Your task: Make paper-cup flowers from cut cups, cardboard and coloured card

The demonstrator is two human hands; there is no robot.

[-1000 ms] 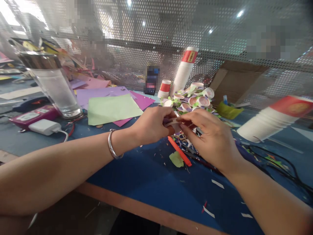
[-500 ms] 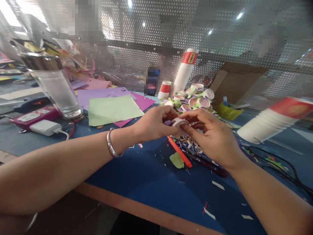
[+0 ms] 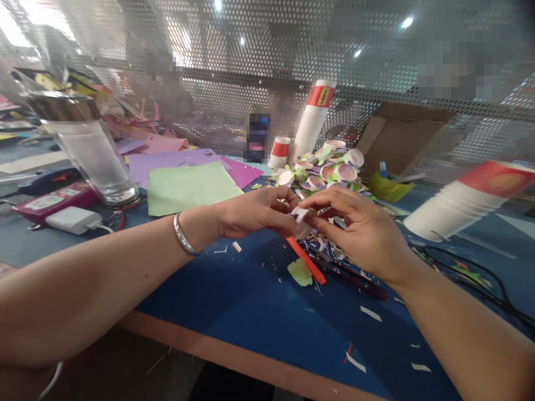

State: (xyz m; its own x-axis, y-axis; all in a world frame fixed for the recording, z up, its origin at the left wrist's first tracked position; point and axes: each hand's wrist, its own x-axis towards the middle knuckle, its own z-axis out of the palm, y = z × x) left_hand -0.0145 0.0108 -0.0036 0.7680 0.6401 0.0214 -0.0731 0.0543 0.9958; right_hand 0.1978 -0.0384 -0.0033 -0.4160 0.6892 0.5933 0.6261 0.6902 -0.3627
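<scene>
Between both hands is a small white ring-like piece (image 3: 302, 221), which looks like the cut-off bottom of a paper cup. My left hand (image 3: 259, 210) pinches its left side, thumb in front and fingers behind. From the right, my right hand (image 3: 360, 225) grips the same piece with thumb and fingertips. Fingers cover much of it. Just beyond the hands lies a heap of cut paper cup bottoms (image 3: 346, 171) with green and purple paper bits. Below the hands are an orange-red pen-like stick (image 3: 308, 263), a green paper scrap (image 3: 300, 272) and dark-handled scissors (image 3: 355, 278), partly hidden.
Tall paper cup stacks stand behind the heap (image 3: 310, 125) and lean at right (image 3: 451, 203). Coloured paper sheets (image 3: 188, 186), a glass water bottle (image 3: 94, 156) and a pink power strip (image 3: 54, 207) are at left. A black cable (image 3: 472, 267) lies at right; a perforated screen (image 3: 209, 94) stands behind.
The white piece has been turned in my fingers, and the purple bit beside it no longer shows. My left hand has shifted slightly left. Both hands keep their grip.
</scene>
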